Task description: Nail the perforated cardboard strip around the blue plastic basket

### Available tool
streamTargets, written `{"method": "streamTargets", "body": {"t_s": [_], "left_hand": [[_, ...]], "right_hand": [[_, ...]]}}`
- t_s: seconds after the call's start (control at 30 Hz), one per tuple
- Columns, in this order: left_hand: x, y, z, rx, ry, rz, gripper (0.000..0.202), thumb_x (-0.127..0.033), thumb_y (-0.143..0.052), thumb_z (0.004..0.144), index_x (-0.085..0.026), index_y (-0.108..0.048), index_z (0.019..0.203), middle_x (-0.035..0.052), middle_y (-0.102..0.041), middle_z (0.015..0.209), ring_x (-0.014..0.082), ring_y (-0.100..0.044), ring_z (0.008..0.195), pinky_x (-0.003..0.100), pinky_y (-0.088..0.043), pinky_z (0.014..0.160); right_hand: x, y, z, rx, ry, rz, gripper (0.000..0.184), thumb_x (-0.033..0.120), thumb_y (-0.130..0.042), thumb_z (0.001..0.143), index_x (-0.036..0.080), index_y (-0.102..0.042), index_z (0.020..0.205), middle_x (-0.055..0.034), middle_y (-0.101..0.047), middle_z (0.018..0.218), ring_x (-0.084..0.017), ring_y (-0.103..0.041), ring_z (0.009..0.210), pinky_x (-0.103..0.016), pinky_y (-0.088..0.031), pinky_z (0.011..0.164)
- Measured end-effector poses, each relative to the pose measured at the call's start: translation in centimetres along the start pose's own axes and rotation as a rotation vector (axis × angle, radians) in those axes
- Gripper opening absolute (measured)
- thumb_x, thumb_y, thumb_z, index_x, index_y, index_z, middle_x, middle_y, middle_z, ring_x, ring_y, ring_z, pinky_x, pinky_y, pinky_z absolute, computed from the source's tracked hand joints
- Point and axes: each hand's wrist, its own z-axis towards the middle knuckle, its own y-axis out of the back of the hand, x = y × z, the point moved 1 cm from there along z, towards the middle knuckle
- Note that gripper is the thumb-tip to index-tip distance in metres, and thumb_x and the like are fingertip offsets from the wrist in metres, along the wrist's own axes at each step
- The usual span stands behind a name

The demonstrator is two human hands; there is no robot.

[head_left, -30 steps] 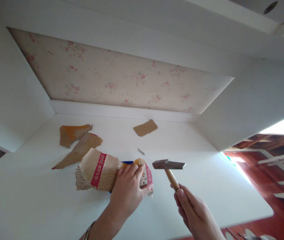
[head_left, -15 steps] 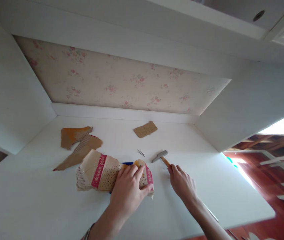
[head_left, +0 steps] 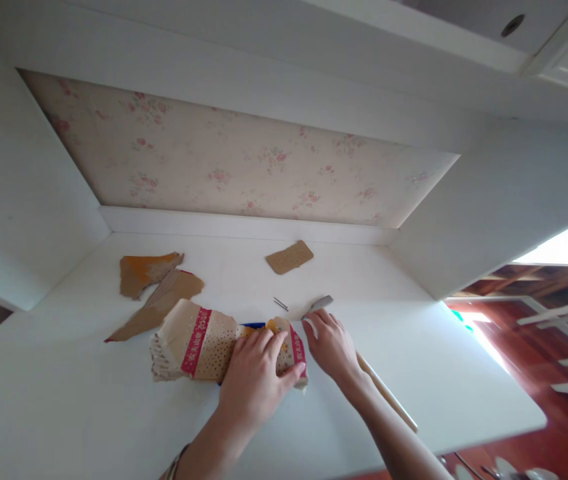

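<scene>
My left hand (head_left: 257,373) grips a folded bundle of brown cardboard (head_left: 217,350) with pink printed bands, pressing it to the white tabletop. The fingers lie over its top, and the thumb is on its right part. A bit of something blue (head_left: 254,326) shows behind the bundle. My right hand (head_left: 331,343) is just right of the bundle, its thumb and forefinger apart. Under and behind it lies a hammer (head_left: 320,305); the wooden handle comes out past the forearm, and its middle is hidden. Two thin nails (head_left: 281,304) lie beyond the bundle.
Torn cardboard pieces (head_left: 164,297) lie at the back left. A small cardboard rectangle (head_left: 289,257) is near the back ledge. White side panels and an overhead shelf (head_left: 284,80) enclose the tabletop (head_left: 444,373), whose edge is at the right.
My right hand has let go of the hammer handle and moved left towards the bundle's end. The hammer lies on the table. My left hand has stayed on the cardboard.
</scene>
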Motion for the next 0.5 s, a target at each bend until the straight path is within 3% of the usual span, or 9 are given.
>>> {"method": "streamTargets", "body": {"t_s": [0.17,0.3,0.5], "left_hand": [[0.4,0.0,0.0,0.0,0.006,-0.084,0.026,-0.026,-0.048,0.095,-0.019,-0.06,0.117,0.0084,-0.069,0.107,0.0269,-0.063,0.102,0.047,-0.046,0.092],[0.8,0.2,0.2,-0.031,0.027,-0.18,0.025,-0.018,-0.039,0.096,-0.02,-0.061,0.108,0.0066,-0.071,0.103,0.0225,-0.065,0.098,0.042,-0.048,0.09],[1.0,0.7,0.1,-0.074,0.079,-0.26,0.028,-0.015,-0.036,0.096,-0.022,-0.062,0.107,0.0047,-0.072,0.104,0.0194,-0.067,0.096,0.035,-0.051,0.087]], "right_hand": [[2.5,-0.7,3.8,0.033,0.044,-0.028,0.024,0.029,-0.045,0.1,0.018,-0.066,0.106,-0.0103,-0.069,0.106,-0.026,-0.061,0.101,-0.036,-0.043,0.086],[3.3,-1.3,5.6,0.08,0.079,-0.077,0.021,0.027,-0.05,0.099,0.015,-0.067,0.103,-0.0119,-0.068,0.106,-0.026,-0.061,0.104,-0.042,-0.045,0.09],[3.3,-2.2,6.2,0.117,0.101,-0.144,0.031,0.032,-0.061,0.094,0.017,-0.059,0.122,-0.0081,-0.062,0.123,-0.023,-0.064,0.103,-0.045,-0.054,0.087]]}}
